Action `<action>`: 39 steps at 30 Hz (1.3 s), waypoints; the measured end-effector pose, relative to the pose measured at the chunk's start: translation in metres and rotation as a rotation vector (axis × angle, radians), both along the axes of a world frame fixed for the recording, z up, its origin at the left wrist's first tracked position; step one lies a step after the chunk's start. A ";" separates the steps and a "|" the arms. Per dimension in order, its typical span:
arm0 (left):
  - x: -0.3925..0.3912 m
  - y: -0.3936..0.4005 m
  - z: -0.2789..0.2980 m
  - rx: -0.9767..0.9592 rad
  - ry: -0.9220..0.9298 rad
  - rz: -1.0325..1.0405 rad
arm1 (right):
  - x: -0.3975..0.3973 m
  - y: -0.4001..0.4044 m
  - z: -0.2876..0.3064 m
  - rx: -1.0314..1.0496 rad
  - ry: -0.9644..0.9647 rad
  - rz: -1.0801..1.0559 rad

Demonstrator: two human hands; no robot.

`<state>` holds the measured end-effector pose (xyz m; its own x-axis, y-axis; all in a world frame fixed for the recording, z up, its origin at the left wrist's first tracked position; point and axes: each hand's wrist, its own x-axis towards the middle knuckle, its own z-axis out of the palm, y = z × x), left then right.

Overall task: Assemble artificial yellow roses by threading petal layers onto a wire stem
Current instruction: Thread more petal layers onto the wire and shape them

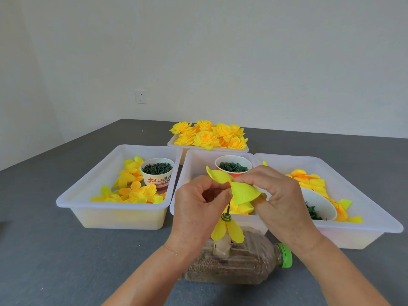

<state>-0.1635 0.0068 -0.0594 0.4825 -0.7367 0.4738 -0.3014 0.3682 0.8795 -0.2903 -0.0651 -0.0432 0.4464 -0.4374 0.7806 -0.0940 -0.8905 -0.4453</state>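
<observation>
Both hands meet above the middle tray (194,160). My left hand (196,208) and my right hand (278,199) pinch a yellow petal layer (242,192) between fingertips, one lobe sticking up to the left. Under it a thin green stem (227,212) with a round green base stands upright. Below that base a second yellow petal layer (229,230) hangs on a pale post fixed to a bottle (238,261) lying on its side. Where the stem meets the held petals is hidden by my fingers.
Left tray (92,186) holds loose petals and a cup of green pieces (157,172). Middle tray has a red cup of green rings (233,166). Right tray (364,195) holds petals and a white bowl (318,204). Finished yellow roses (209,134) fill the back tray. The table is grey.
</observation>
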 end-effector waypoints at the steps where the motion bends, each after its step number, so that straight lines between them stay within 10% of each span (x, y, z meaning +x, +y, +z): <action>1: 0.000 0.000 0.000 -0.012 -0.008 0.034 | -0.001 -0.001 0.001 -0.110 0.029 -0.031; 11: 0.019 -0.005 0.006 -0.257 -0.656 0.321 | -0.002 -0.009 0.002 -0.381 0.116 -0.126; 39: 0.034 0.005 -0.022 -0.295 -0.996 0.286 | -0.005 0.004 -0.052 -0.420 0.102 -0.232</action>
